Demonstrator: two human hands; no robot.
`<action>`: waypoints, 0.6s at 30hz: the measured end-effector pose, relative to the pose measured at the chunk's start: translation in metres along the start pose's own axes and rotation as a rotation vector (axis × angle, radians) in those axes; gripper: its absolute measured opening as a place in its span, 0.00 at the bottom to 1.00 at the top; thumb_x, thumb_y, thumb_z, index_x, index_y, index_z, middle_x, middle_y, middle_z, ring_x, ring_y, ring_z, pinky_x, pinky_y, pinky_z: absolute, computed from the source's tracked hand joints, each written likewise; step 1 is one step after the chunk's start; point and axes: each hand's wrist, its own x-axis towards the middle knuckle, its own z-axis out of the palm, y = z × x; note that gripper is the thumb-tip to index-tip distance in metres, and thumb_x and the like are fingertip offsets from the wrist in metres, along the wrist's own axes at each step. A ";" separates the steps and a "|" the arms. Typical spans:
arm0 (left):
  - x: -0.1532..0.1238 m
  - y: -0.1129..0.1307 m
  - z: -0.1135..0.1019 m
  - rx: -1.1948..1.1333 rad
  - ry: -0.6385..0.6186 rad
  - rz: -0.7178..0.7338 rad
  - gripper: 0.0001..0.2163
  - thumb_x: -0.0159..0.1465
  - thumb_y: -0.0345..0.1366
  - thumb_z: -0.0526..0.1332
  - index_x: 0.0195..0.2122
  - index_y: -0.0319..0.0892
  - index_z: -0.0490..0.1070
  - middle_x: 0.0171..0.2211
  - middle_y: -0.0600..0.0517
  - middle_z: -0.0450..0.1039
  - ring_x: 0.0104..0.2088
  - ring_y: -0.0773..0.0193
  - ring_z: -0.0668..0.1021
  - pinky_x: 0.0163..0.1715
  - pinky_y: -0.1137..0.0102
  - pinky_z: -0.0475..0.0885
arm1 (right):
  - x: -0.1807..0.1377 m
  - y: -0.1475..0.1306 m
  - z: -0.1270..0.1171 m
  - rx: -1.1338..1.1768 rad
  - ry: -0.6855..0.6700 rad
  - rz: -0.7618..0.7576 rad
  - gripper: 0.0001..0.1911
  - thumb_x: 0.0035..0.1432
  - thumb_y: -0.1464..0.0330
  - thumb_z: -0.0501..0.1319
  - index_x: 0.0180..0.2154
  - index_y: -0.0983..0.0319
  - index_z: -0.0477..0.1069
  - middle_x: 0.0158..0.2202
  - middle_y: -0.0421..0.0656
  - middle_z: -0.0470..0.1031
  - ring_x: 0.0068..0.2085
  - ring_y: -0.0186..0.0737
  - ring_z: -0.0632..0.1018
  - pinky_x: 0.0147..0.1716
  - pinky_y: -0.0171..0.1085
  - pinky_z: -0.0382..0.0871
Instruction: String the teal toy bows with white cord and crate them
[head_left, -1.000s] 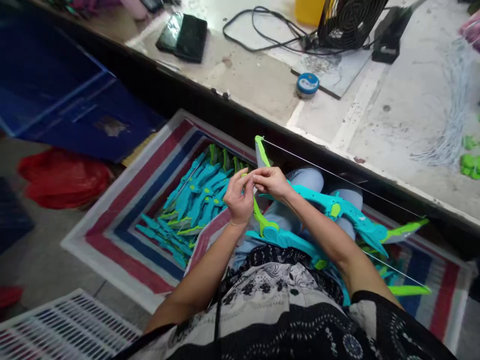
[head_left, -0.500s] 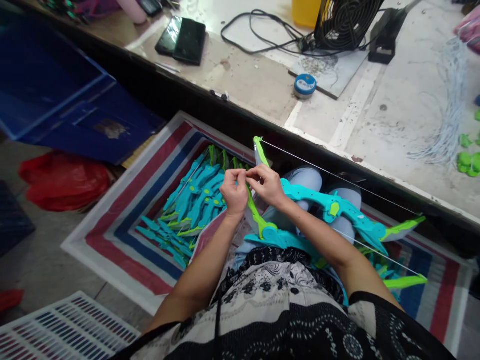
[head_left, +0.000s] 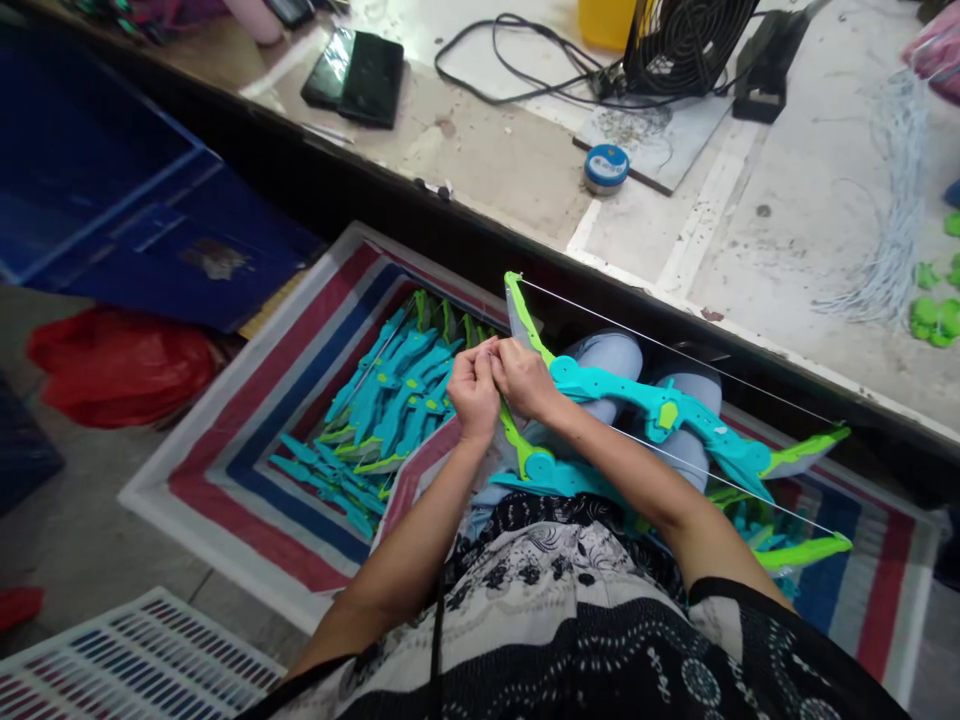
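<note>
My left hand (head_left: 474,392) and my right hand (head_left: 523,378) meet, both closed in a pinch, at the left tip of the nearer turquoise-and-lime toy bow (head_left: 538,464) on my lap. Its white bowstring (head_left: 739,487) runs from the right tip under my right forearm toward my fingers. The fingertips cover the string's end and the bow tip, so the exact hold is hidden. A second toy bow (head_left: 664,405) with its string stretched between both tips lies across my knees, just beyond my hands.
Several toy bows (head_left: 401,375) are piled in a striped-lined bin (head_left: 247,470) at left. Beyond my lap is a worktable (head_left: 510,185) with a black fan (head_left: 690,45), a blue-lidded tin (head_left: 606,168) and white strings (head_left: 889,240). A white crate (head_left: 142,650) stands at lower left.
My hands have drawn closer together, and my right fingers have curled in tighter against the left ones. The bows on my lap have hardly moved.
</note>
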 end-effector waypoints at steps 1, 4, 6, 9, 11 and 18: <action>-0.001 -0.001 -0.001 0.004 -0.004 0.014 0.10 0.66 0.42 0.57 0.39 0.41 0.71 0.38 0.47 0.77 0.40 0.62 0.79 0.45 0.67 0.73 | -0.002 0.000 0.003 0.025 0.021 -0.009 0.10 0.68 0.70 0.50 0.40 0.66 0.69 0.39 0.49 0.73 0.40 0.40 0.73 0.39 0.35 0.66; -0.006 -0.005 -0.006 -0.014 -0.016 0.091 0.08 0.66 0.40 0.57 0.43 0.43 0.67 0.37 0.50 0.74 0.39 0.64 0.78 0.43 0.68 0.73 | -0.001 0.002 0.004 0.114 0.112 -0.064 0.09 0.67 0.69 0.50 0.38 0.64 0.66 0.37 0.46 0.72 0.39 0.38 0.73 0.39 0.35 0.66; -0.008 -0.006 -0.011 0.037 -0.054 0.183 0.04 0.65 0.36 0.57 0.38 0.43 0.68 0.36 0.51 0.72 0.39 0.64 0.77 0.43 0.69 0.72 | 0.008 0.002 -0.003 0.174 0.209 -0.085 0.09 0.68 0.68 0.49 0.37 0.63 0.65 0.36 0.45 0.71 0.38 0.37 0.72 0.39 0.35 0.65; -0.011 -0.003 -0.014 0.141 -0.158 0.267 0.06 0.62 0.32 0.56 0.28 0.42 0.70 0.34 0.50 0.70 0.38 0.63 0.75 0.43 0.67 0.71 | 0.026 -0.003 -0.025 0.253 0.402 -0.078 0.10 0.69 0.66 0.47 0.36 0.62 0.63 0.35 0.44 0.69 0.37 0.36 0.71 0.41 0.36 0.65; -0.010 0.000 -0.013 0.095 -0.188 0.177 0.07 0.60 0.33 0.57 0.26 0.42 0.71 0.34 0.50 0.71 0.39 0.62 0.75 0.43 0.67 0.71 | 0.030 -0.010 -0.037 0.286 0.467 -0.094 0.12 0.69 0.66 0.47 0.35 0.61 0.63 0.35 0.44 0.68 0.39 0.36 0.71 0.43 0.37 0.66; 0.004 0.013 -0.004 -0.272 -0.217 -0.444 0.16 0.55 0.49 0.63 0.28 0.39 0.74 0.31 0.48 0.74 0.37 0.60 0.77 0.42 0.65 0.73 | -0.021 -0.012 -0.009 0.386 0.484 -0.220 0.08 0.64 0.67 0.53 0.33 0.60 0.66 0.39 0.46 0.70 0.47 0.42 0.71 0.50 0.44 0.67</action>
